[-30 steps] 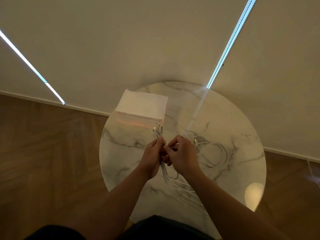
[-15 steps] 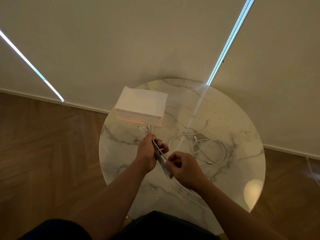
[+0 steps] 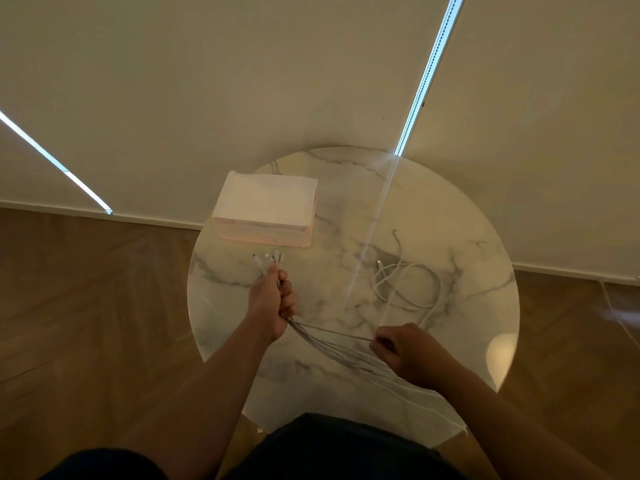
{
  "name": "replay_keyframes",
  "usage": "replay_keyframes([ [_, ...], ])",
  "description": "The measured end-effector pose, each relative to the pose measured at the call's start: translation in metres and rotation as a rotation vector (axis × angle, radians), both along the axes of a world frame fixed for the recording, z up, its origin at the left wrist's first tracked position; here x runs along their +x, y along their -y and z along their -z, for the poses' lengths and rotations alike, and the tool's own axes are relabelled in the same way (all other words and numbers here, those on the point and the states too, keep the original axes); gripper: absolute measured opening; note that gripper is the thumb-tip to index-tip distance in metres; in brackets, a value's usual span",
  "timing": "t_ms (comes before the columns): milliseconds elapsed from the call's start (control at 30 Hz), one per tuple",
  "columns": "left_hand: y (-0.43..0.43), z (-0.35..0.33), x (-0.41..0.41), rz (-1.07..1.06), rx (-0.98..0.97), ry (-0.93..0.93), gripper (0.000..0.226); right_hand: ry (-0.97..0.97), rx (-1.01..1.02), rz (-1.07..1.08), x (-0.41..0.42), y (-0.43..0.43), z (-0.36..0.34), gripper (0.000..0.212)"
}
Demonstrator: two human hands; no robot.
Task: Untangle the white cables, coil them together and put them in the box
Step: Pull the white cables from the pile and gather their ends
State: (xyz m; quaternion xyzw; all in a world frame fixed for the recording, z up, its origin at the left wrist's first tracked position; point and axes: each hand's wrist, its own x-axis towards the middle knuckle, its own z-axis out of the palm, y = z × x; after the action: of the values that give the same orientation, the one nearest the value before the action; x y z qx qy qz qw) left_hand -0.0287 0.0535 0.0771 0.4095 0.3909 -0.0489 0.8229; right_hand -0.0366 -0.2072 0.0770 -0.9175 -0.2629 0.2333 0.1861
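White cables (image 3: 346, 355) stretched taut — box (image 3: 266, 206) beyond (white-topped).
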Motion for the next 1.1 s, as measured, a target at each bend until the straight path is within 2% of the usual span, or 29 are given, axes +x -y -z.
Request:
replay_keyframes([
  [100, -0.016, 0.005, -0.005, -0.036, 0.063, -0.037, 0.041, 0.070, -0.107, 0.078, 0.007, 0.035, 0.006, 0.028],
  [200, -0.034, 0.010, -0.017, -0.023, 0.148, -0.063, 0.041, 0.087, -0.098, 0.185, 0.015, 0.070, 0.010, 0.026],
  [333, -0.026, 0.009, -0.028, 0.213, 0.364, 0.023, 0.041, 0.016, 0.009, 0.182, 0.018, 0.064, 0.004, 0.021],
  [500, 0.017, -0.012, -0.020, 0.570, 0.607, 0.094, 0.045, 0.057, 0.081, 0.052, 0.033, 0.010, -0.014, 0.021],
  [600, 0.039, -0.028, -0.015, 0.760, 0.560, 0.095, 0.039, 0.116, 0.035, 0.026, 0.040, -0.022, -0.026, 0.026],
  [667, 0.051, -0.034, -0.012, 0.808, 0.515, 0.092, 0.038, 0.161, -0.032, -0.009, 0.044, -0.037, -0.033, 0.028],
  [833, 0.058, -0.030, -0.005, 0.650, 0.391, 0.078, 0.039, 0.244, -0.065, 0.011, 0.044, -0.038, -0.039, 0.027],
  [1033, 0.004, -0.025, -0.003, 0.336, 0.127, 0.076, 0.042, 0.204, -0.185, 0.433, 0.064, 0.037, -0.021, 0.018],
  [1100, -0.006, -0.021, -0.006, 0.300, 0.062, 0.078, 0.042, 0.191, -0.215, 0.494, 0.067, 0.057, -0.017, 0.020],
])
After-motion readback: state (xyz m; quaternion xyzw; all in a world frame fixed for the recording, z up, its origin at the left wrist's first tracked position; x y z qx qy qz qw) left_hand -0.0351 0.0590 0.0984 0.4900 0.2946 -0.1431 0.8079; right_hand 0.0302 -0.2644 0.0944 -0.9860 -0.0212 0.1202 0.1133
